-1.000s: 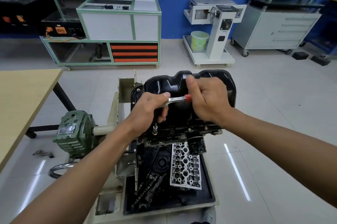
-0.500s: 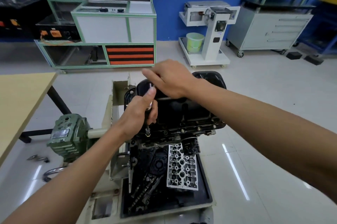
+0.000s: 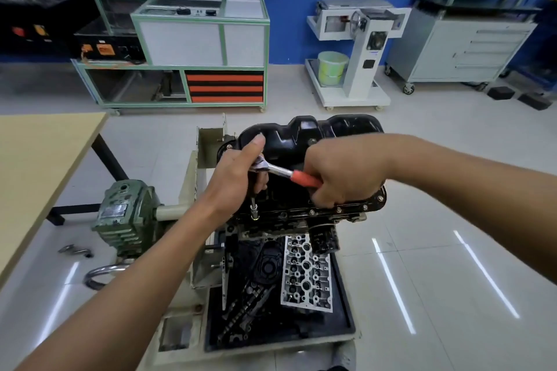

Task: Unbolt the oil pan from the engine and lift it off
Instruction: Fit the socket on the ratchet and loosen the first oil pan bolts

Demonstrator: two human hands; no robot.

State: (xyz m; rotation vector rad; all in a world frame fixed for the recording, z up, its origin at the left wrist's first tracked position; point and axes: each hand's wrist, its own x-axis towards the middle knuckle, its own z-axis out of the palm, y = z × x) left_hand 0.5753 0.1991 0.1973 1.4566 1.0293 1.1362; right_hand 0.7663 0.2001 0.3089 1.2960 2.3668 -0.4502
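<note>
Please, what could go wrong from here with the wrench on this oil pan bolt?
1. The socket sits on one of the rim bolts through a long extension held by the left hand; if it tilts, it may slip and round the bolt.
2. The right hand grips the wrench just above the oil pan rim; a sudden slip could knock the knuckles on it.
3. A freed bolt could drop into the tray of parts below.
</note>
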